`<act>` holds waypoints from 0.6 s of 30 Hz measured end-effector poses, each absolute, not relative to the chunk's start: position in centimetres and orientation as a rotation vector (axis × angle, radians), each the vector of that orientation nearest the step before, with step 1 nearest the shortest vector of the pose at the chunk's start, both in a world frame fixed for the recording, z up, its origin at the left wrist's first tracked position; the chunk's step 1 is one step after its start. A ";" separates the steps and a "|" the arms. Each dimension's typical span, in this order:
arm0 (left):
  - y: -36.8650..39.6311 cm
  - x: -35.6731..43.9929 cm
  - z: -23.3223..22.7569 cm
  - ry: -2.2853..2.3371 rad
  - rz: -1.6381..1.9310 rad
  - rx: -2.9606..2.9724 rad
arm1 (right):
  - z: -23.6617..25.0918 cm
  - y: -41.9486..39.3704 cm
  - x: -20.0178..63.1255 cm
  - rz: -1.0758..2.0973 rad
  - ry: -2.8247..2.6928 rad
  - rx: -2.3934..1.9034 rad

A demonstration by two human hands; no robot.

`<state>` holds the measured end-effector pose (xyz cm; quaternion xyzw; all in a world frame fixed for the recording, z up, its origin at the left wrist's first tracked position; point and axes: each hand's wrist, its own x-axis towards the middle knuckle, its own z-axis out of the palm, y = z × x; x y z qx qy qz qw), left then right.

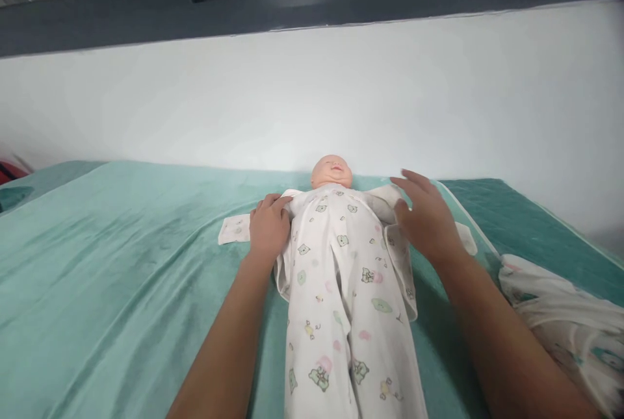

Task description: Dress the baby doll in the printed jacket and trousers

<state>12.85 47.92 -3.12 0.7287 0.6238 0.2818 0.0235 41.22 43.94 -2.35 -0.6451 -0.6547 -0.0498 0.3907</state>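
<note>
A baby doll (331, 173) lies on its back on a green bed cover, its head towards the wall. Spread over its front are white baby pants (351, 289) printed with bears, reaching from the neck down past the lower edge of the picture. Beneath them shows a white baby top (403, 269) with its sleeves out to the sides. At the doll's shoulder on the left, my left hand (270, 227) has its fingers curled on the cloth edge. My right hand (426, 214) is open beside the other shoulder, fingers apart, its thumb close to the sleeve.
The green cover (121, 289) has folds on the left. A crumpled white printed cloth (565, 321) lies at the right, near my forearm. Behind the doll rises a white wall (312, 94), with a dark frame and metal bars above it.
</note>
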 end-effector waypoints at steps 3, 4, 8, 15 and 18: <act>47.9 13.0 -3.1 1.948 0.863 2.247 | -1.8 43.4 39.2 0.090 -1.903 -1.456; 47.9 13.1 -3.1 1.946 0.868 2.251 | -2.0 43.5 38.8 0.163 -1.944 -1.431; 47.8 13.3 -3.1 1.950 0.873 2.255 | -3.6 44.3 39.6 0.177 -1.994 -1.537; 47.6 13.3 -3.1 1.970 0.851 2.249 | -4.6 45.9 43.6 0.180 -2.017 -1.940; 47.5 13.2 -3.2 1.997 0.809 2.255 | -4.7 45.7 44.0 0.197 -1.988 -2.016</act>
